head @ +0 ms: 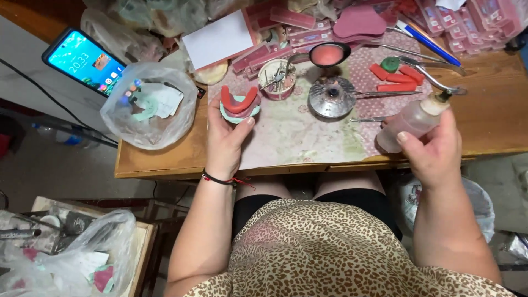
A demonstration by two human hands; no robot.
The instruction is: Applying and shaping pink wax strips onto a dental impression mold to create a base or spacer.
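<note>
My left hand (226, 140) holds a pale green dental cast topped with a red wax horseshoe rim (238, 103), raised just above the patterned mat (300, 135). My right hand (434, 151) grips a small translucent squeeze bottle (413, 121) with a metal spout, tilted with its spout toward the upper right, over the mat's right edge. The two hands are well apart.
On the wooden table (489, 118) lie a round metal burner (332, 97), a ladle of pink wax (328, 55), a small cup of tools (277, 79), red wax strips (393, 77), a plastic bag of casts (148, 104), a lit phone (83, 60), and stacked pink boxes behind.
</note>
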